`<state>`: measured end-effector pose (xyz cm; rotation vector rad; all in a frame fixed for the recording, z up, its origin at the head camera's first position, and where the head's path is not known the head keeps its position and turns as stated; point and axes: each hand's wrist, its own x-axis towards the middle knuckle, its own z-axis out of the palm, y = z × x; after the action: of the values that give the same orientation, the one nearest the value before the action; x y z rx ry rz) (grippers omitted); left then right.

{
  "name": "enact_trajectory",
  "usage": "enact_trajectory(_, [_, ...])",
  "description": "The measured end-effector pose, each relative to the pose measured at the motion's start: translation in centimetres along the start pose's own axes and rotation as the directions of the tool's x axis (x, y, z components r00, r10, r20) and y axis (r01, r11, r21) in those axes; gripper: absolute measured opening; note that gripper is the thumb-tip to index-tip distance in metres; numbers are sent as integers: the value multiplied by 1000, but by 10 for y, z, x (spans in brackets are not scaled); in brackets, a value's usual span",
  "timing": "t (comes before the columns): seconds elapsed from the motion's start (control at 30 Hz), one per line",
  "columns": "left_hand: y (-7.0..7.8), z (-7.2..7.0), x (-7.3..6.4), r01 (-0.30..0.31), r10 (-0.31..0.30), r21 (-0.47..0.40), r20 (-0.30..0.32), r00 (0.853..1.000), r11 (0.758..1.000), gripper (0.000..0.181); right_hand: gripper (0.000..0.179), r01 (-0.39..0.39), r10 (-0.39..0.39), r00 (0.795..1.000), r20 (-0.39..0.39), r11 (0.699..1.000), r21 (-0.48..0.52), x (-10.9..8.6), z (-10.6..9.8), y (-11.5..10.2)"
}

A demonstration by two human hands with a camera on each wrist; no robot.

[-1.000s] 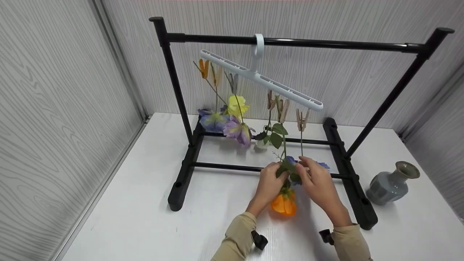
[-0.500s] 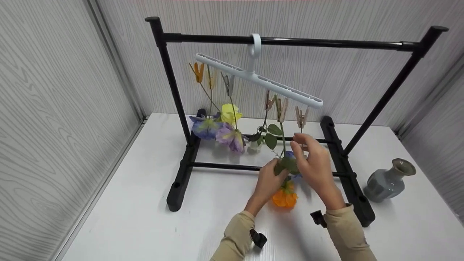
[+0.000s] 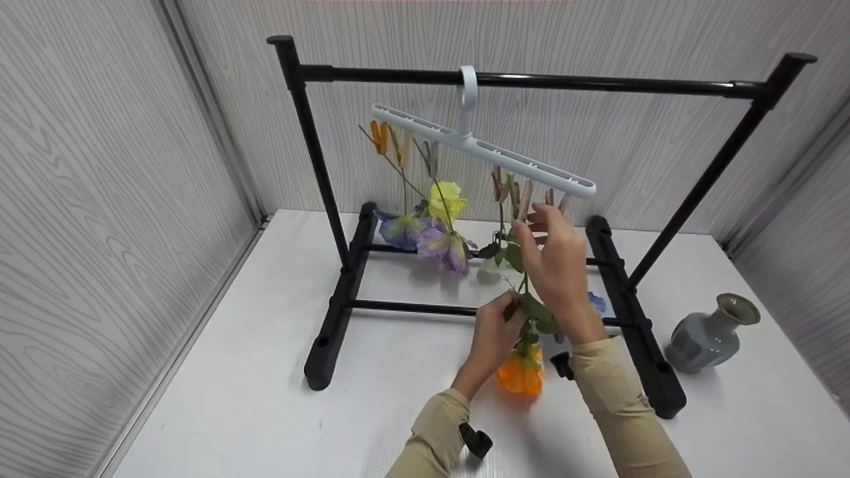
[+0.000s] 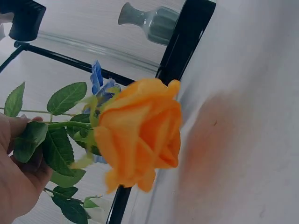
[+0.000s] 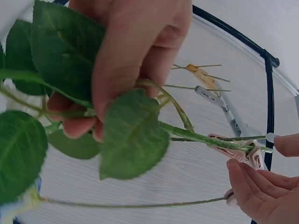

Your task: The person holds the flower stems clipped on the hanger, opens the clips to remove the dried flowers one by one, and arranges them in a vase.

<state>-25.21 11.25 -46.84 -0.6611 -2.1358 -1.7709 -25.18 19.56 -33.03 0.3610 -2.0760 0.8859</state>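
Note:
An orange rose (image 3: 520, 373) hangs head down, its leafy green stem held by my left hand (image 3: 493, 335) partway along. In the left wrist view the bloom (image 4: 140, 135) faces the camera, and the left hand (image 4: 21, 182) is at its leaves. My right hand (image 3: 556, 265) is raised below the white hanger (image 3: 524, 162). In the right wrist view, the thumb and fingers of the right hand (image 5: 268, 179) are spread around a pinkish clothespin (image 5: 229, 147) at the stem's end. The left hand (image 5: 135, 51) pinches the stem lower down among leaves.
A black rack (image 3: 398, 74) carries the hanger. Other flowers hang from its clips, including a yellow flower (image 3: 446, 201), a purple flower (image 3: 446, 249) and a blue flower (image 3: 596, 302). A grey vase (image 3: 704, 338) stands at the right on the white table (image 3: 252, 332).
My right hand has left the rose's leaves and risen to the clothespin under the hanger. The left hand has stayed on the stem. The hanger and its flowers have swung slightly.

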Motion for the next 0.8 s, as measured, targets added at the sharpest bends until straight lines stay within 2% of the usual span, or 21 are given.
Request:
enact_trajectory(0.2, [1, 2, 0, 84, -84, 18, -5, 996, 996, 20, 38, 3, -7, 999, -50, 997, -79, 12, 8, -2])
enact_trajectory(0.33, [3, 6, -1, 119, -118, 25, -7, 993, 993, 19, 44, -4, -8, 998, -58, 981, -192, 19, 13, -2])
enact_trajectory(0.53, [9, 11, -2, 104, -102, 56, -29, 994, 993, 13, 44, -53, 14, 994, -104, 925, -376, 28, 19, 1])
enact_trajectory(0.67, [11, 14, -3, 79, -76, 59, -37, 996, 995, 9, 42, -84, 40, 993, -111, 897, -433, 33, 20, 5])
enact_trajectory(0.8, [12, 15, -3, 53, -51, 43, -50, 997, 998, 10, 36, -82, 29, 992, -121, 885, -459, 37, 21, 9])
